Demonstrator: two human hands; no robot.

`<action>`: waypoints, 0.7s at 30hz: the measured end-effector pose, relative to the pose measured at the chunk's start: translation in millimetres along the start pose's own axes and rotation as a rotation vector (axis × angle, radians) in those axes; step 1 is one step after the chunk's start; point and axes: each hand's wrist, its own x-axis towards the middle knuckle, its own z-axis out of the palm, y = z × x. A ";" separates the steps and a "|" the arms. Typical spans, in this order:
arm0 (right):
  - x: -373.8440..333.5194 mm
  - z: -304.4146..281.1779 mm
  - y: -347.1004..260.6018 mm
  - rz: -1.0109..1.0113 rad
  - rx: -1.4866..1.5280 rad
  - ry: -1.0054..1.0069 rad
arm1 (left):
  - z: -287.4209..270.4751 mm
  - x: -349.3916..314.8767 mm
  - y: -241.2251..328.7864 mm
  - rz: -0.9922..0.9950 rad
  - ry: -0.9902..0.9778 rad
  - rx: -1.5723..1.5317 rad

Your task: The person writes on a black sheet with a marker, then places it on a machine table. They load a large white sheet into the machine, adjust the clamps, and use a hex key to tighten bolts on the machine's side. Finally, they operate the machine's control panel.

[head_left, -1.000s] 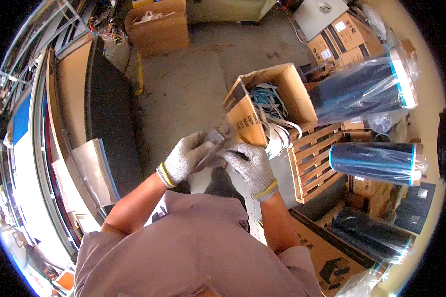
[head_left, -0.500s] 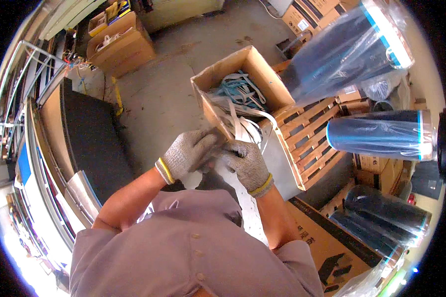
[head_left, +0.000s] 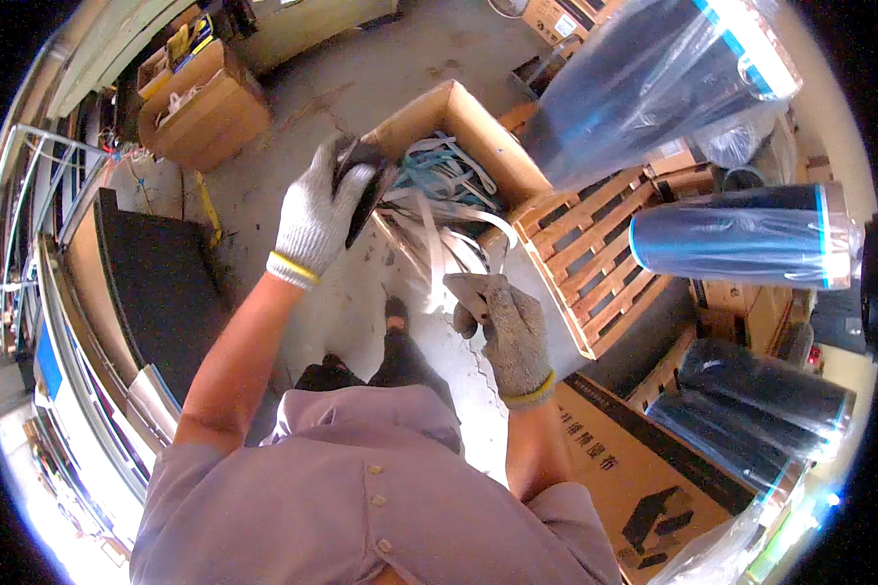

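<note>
Both hands wear grey knit gloves with yellow cuffs. My left hand [head_left: 317,210] is raised beside the left edge of an open cardboard box [head_left: 507,146], its fingers closed round a dark, flat thing [head_left: 365,207] whose kind I cannot make out. Lower and to the right, my right hand [head_left: 517,341] is closed on a small, flat grey tool [head_left: 466,288] with a tapered end; the fingers hide part of it. White and pale blue flat straps [head_left: 444,171] lie tangled in the box, and several white ones hang over its near edge towards my right hand.
A wooden pallet [head_left: 595,249] lies right of the box. Film-wrapped dark rolls [head_left: 741,249] stand along the right side. A large flat carton [head_left: 634,478] is near my right elbow. To the left are a black-topped panel [head_left: 161,283] and another carton [head_left: 210,107].
My hands, close together before, have moved apart. The left went up and left with the dark thing; the right moved slightly right and down, its grey tool now showing.
</note>
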 end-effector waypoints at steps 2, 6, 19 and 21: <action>-0.8 8.8 -1.1 -0.018 -0.026 -0.013 | -20.7 -29.2 -27.5 -0.345 -0.205 -0.219; -4.7 43.3 -7.3 -0.059 -0.085 -0.070 | -61.3 -97.6 -40.0 -0.618 -0.320 -0.556; -93.4 297.2 41.6 -0.056 -0.485 -0.630 | -247.1 -384.1 -61.1 -0.724 0.152 -1.163; -128.6 355.0 82.7 -0.192 -0.568 -0.819 | -262.4 -440.1 -53.4 -0.694 0.505 -1.275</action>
